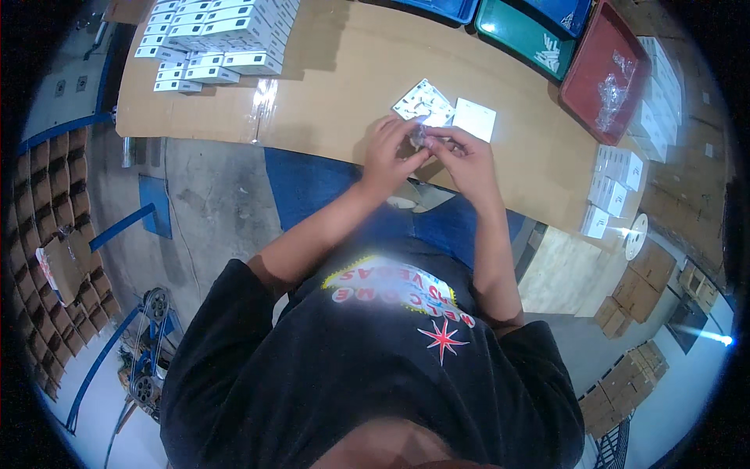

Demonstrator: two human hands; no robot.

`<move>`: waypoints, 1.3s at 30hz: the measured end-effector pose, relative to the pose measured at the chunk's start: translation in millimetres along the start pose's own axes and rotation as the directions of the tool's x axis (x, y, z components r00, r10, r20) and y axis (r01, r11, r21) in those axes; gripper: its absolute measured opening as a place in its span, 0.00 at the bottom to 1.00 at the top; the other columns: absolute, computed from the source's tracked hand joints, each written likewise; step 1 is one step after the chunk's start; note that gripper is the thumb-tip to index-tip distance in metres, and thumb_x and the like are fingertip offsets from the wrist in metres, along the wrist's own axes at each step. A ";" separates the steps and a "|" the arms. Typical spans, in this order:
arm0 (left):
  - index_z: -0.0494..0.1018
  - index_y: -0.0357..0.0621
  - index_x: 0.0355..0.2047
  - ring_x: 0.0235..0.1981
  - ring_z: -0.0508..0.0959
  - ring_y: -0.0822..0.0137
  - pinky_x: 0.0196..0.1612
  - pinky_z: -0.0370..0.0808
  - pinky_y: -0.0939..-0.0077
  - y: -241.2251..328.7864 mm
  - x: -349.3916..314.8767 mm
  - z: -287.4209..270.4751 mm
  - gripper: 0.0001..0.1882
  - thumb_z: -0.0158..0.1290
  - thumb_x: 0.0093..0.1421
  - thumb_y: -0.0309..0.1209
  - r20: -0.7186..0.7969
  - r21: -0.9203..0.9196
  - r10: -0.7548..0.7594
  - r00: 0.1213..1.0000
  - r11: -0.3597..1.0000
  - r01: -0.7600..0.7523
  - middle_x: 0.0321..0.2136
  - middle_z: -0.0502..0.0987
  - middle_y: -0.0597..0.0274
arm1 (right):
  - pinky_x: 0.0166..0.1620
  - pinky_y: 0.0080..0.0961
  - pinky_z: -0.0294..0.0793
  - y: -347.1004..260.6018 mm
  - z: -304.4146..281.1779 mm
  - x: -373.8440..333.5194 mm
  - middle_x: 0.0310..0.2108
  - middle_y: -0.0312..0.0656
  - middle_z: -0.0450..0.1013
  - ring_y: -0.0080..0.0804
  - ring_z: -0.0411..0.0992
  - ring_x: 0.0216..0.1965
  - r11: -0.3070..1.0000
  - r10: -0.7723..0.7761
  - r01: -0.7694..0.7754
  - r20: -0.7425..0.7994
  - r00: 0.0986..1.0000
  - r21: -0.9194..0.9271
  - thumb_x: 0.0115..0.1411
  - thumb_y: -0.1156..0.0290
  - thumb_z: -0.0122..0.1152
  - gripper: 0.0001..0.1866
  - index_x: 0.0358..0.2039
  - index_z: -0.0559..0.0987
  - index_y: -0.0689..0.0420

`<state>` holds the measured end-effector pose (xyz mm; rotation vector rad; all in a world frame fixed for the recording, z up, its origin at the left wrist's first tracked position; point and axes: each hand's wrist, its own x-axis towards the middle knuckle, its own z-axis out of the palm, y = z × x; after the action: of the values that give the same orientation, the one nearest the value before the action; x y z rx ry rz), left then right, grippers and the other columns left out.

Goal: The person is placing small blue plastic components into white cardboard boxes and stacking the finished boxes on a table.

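Near the table's front edge, my left hand (pixel 386 152) and my right hand (pixel 466 160) meet with bent fingers. Between their fingertips is a small, shiny, see-through plastic packet (pixel 417 139); its contents are too small to make out. Just beyond my fingers lies a white square piece with dark markings (pixel 423 100), perhaps a printed sheet or an open box. Touching or close to its right side is a plain white square (pixel 475 119), partly behind my right hand.
White boxes (pixel 226 31) stand stacked at the far left of the cardboard-covered table (pixel 328 94). A green bin (pixel 508 31) holds white pieces, with blue bins (pixel 445 6) beside it. A red tray (pixel 582 94) holds clear packets. More white boxes (pixel 613 180) line the right edge.
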<state>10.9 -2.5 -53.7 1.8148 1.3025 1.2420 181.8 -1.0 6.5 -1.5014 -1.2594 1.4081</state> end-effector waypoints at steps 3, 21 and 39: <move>0.79 0.43 0.55 0.51 0.79 0.53 0.58 0.75 0.60 2.9 1.8 -1.7 0.30 0.70 0.48 0.28 -0.004 -0.030 -0.028 1.000 0.999 0.028 0.48 0.82 0.55 | 0.35 0.17 0.73 -10.7 2.7 -1.9 0.34 0.36 0.82 0.17 0.74 0.32 0.999 0.033 -0.032 -0.030 0.999 0.016 0.66 0.75 0.65 0.10 0.47 0.85 0.62; 0.80 0.40 0.49 0.47 0.80 0.55 0.52 0.76 0.62 -2.3 4.0 -1.5 0.25 0.71 0.49 0.26 -0.045 -0.064 -0.117 0.992 0.991 0.114 0.45 0.82 0.53 | 0.38 0.18 0.75 -11.4 -2.4 21.0 0.34 0.37 0.82 0.18 0.76 0.36 0.999 -0.038 0.038 -0.011 0.999 0.025 0.67 0.76 0.63 0.09 0.46 0.83 0.64; 0.81 0.45 0.46 0.41 0.78 0.59 0.48 0.74 0.65 1.9 11.6 -0.8 0.22 0.71 0.49 0.28 -0.025 -0.038 -0.134 0.991 0.990 0.133 0.39 0.81 0.60 | 0.49 0.46 0.75 -49.1 -31.1 286.7 0.37 0.48 0.78 0.50 0.76 0.45 0.400 -0.561 0.392 0.117 0.819 -0.829 0.54 0.76 0.63 0.07 0.34 0.85 0.54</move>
<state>12.0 7.6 -47.7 1.6612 1.3840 1.2145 183.4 289.9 -24.5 -1.5431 -2.1916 0.1962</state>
